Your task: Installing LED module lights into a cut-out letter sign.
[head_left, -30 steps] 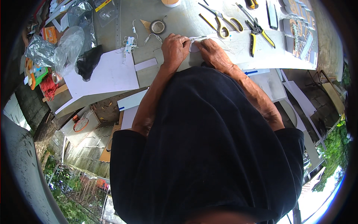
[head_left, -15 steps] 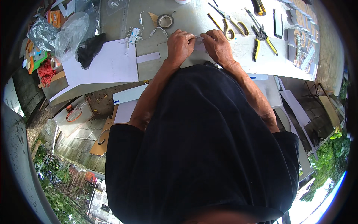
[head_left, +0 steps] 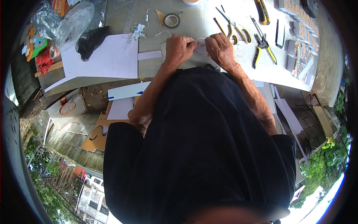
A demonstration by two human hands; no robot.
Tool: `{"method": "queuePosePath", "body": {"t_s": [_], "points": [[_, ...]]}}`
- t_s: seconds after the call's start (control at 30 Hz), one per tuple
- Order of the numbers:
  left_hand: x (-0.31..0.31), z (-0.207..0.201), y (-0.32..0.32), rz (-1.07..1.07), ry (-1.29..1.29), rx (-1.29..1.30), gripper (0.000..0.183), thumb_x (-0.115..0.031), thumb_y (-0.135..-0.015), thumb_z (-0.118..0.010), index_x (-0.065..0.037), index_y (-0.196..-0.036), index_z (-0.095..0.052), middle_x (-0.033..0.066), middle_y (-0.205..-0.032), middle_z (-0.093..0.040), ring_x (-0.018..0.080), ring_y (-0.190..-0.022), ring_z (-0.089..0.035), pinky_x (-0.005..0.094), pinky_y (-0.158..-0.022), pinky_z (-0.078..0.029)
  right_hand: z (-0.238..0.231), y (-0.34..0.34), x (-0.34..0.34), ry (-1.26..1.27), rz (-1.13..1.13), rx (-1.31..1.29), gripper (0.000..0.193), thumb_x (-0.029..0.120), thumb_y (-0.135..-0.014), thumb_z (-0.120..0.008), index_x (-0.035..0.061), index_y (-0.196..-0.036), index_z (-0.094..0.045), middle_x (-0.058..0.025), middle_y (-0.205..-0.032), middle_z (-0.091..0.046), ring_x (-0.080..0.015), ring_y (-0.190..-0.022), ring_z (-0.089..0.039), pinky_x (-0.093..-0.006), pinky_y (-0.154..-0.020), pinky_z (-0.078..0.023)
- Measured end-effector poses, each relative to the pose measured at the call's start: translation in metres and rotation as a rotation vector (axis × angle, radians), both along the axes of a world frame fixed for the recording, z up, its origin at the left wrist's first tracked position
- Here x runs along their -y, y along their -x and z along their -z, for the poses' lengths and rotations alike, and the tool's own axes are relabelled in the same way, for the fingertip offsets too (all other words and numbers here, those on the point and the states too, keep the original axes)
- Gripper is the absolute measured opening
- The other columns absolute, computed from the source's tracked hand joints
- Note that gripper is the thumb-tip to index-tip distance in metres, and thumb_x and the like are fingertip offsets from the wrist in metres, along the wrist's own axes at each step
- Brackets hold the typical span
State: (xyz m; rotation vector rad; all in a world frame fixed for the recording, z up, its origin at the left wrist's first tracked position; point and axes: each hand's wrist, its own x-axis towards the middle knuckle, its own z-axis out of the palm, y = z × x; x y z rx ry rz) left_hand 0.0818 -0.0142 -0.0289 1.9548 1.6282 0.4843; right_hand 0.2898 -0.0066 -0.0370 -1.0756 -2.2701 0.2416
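Observation:
My left hand (head_left: 180, 50) and my right hand (head_left: 222, 50) are close together over the near edge of the table, fingers closed in pinches. Between their fingertips shows a small pale piece (head_left: 200, 39), too small to name. Thin white wire (head_left: 161, 33) runs from a bundle of small white modules (head_left: 138, 31) toward my left hand, where its end is hidden. Beyond that hand lies a roll of dark tape (head_left: 172, 20) beside a tan scrap (head_left: 160, 17). Scissors with yellow-and-black handles (head_left: 244, 34) rest just past my right hand.
Yellow-handled wire strippers (head_left: 263, 45), a utility knife (head_left: 263, 15) and raised letter shapes (head_left: 301, 22) occupy the right. White sheet (head_left: 100, 56), plastic bags (head_left: 76, 26), black mesh cloth (head_left: 91, 43) and red cord (head_left: 45, 63) are on the left. A cut brown board (head_left: 95, 136) stands below the table.
The view has shifted slightly, so the table things appear lower. My hands stay pinched, a little farther apart, and more of the pale piece shows between them.

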Motion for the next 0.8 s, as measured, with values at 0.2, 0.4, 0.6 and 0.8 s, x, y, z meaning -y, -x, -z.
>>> {"method": "queuePosePath", "body": {"t_s": [0.2,0.4,0.6,0.8], "points": [[0.001,-0.002,0.007,-0.024,0.055,0.244,0.017,-0.028,-0.087,-0.079,-0.013,-0.095,-0.083,0.0046,-0.084,-0.074,0.0257,-0.09,-0.065,0.0391,-0.083,-0.052,-0.014,0.004,0.005,0.119,-0.015,-0.064,0.023,0.003,-0.078,-0.076,0.0044,-0.099,-0.067,-0.0074,-0.088,-0.063,-0.0258,-0.084,-0.064,-0.0393,-0.072,-0.054],[0.003,-0.011,0.007,0.096,-0.192,0.157,0.013,-0.018,-0.081,-0.082,-0.011,-0.092,-0.082,0.0035,-0.082,-0.073,0.0245,-0.092,-0.063,0.0375,-0.082,-0.052,-0.029,0.001,-0.006,0.436,-0.146,-0.095,0.02,0.015,-0.087,-0.079,0.0073,-0.105,-0.073,-0.0086,-0.095,-0.068,-0.0292,-0.088,-0.068,-0.0404,-0.077,-0.057],[0.003,-0.016,0.005,0.209,-0.31,0.144,0.009,-0.011,-0.078,-0.08,-0.007,-0.086,-0.08,0.0053,-0.081,-0.071,0.0258,-0.091,-0.062,0.039,-0.084,-0.051,-0.032,-0.003,-0.018,0.763,-0.207,-0.133,0.013,0.014,-0.092,-0.074,0.0036,-0.1,-0.075,-0.0077,-0.09,-0.071,-0.0234,-0.078,-0.07,-0.0368,-0.074,-0.057],[0.004,-0.012,0.003,0.206,-0.313,0.246,0.007,-0.012,-0.078,-0.079,-0.007,-0.083,-0.079,0.0058,-0.078,-0.07,0.0264,-0.089,-0.061,0.0395,-0.083,-0.05,-0.019,-0.009,-0.018,0.995,-0.135,-0.323,0.013,0.012,-0.096,-0.072,0.0013,-0.103,-0.075,-0.0062,-0.09,-0.073,-0.0142,-0.076,-0.069,-0.032,-0.068,-0.057]]}}
